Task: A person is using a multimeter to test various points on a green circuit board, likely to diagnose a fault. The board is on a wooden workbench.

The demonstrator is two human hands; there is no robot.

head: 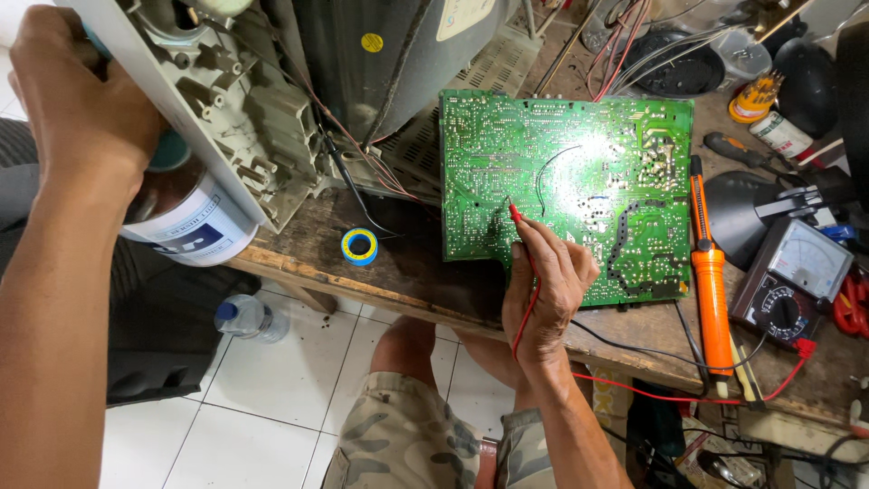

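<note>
Right hand (546, 290) presses red probe (518, 215) onto green circuit board (588, 172).

Two bare forearms without sleeves, left hand (77, 91) and right hand (546, 294) both ungloved, no rings or watch visible, knee-length camouflage-patterned shorts in tan, grey and olive cloth (407, 444), bare knee showing above them

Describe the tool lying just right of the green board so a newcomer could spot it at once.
Start at the big green circuit board on the wooden bench. Along its right edge lies a soldering iron, lengthwise, tip pointing away from the person. Its bright orange handle sets it apart from the grey analogue multimeter beside it.
</note>
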